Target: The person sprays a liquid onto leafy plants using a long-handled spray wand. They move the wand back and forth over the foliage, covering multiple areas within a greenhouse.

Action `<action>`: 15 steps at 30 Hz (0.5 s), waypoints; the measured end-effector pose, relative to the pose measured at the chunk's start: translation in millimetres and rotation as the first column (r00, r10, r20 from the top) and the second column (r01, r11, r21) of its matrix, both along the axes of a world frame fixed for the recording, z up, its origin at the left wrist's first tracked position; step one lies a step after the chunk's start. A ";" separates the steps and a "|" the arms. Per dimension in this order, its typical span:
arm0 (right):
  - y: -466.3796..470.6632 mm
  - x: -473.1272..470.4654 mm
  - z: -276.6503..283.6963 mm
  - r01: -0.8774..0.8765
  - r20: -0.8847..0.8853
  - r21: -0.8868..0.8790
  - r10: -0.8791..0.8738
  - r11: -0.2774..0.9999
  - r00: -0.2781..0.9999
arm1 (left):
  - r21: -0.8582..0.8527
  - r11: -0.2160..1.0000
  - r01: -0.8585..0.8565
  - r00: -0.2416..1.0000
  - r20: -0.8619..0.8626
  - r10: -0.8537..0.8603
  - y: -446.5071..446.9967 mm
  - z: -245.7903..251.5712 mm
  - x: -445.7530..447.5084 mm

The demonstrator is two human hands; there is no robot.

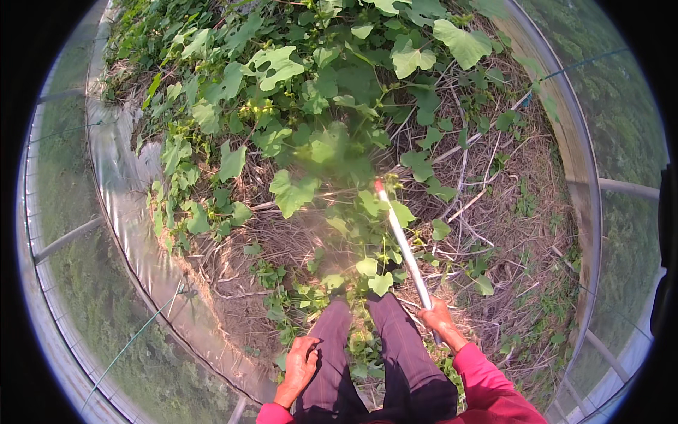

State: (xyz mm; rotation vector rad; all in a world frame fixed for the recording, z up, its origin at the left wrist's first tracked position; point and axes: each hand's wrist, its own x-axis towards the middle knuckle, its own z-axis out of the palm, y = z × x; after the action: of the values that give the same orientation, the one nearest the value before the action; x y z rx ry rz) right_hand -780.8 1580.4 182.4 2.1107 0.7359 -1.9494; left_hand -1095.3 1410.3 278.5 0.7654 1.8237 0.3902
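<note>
My right hand point(438, 319) is closed around the near part of a straight silver metal pole point(407, 249). The pole slants forward and a little left, and its red far end meets the leafy vines point(392, 209). Whether a blade is fixed there is hidden by leaves and blur. My left hand point(301, 364) hangs beside my left trouser leg point(329, 347), its fingers loosely curled together with nothing visible in them. Broad green lobed leaves point(294, 192) grow on the ground before my legs.
Dense vines point(318, 79) cover the ground ahead. Dry stalks point(471, 206) and straw litter lie at the right. Clear plastic sheeting point(127, 180) runs along the left, with a green cord point(127, 347) across it. A curved, board-like edge point(577, 175) borders the right.
</note>
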 end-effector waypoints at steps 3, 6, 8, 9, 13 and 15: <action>-37.3 -10.3 -3.2 0.052 -0.027 0.037 -0.051 0.998 0.998 | 0.047 0.987 0.153 0.981 -0.125 -0.146 -11.8 3.8 -15.8; -9.9 -28.2 -21.3 0.293 -0.055 0.110 -0.288 0.950 0.956 | -0.070 0.961 0.267 0.939 -0.208 -0.276 -41.5 -7.5 -30.9; 30.9 -47.5 -35.4 0.446 -0.137 0.217 -0.425 0.868 0.895 | -0.139 0.935 0.326 0.908 -0.231 -0.351 -60.0 -26.8 -40.3; 54.1 -61.5 -42.3 0.527 -0.185 0.255 -0.494 0.811 0.850 | -0.124 0.922 0.367 0.886 -0.255 -0.387 -69.3 -34.1 -44.6; 132.1 -160.9 -82.4 0.753 -0.327 0.333 -0.679 0.568 0.657 | -0.166 0.810 0.562 0.745 -0.323 -0.583 -94.6 -60.9 -76.4; 127.2 -229.5 -105.6 0.787 -0.482 0.344 -0.623 0.512 0.617 | -0.141 0.860 0.491 0.805 -0.305 -0.509 -105.4 -69.3 -98.8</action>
State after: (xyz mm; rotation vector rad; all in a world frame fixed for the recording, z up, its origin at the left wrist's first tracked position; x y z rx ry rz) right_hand -1010.2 1707.6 76.7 2.8172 0.4978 -2.8231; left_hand -1194.1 1305.0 209.2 1.2952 1.8368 -0.1496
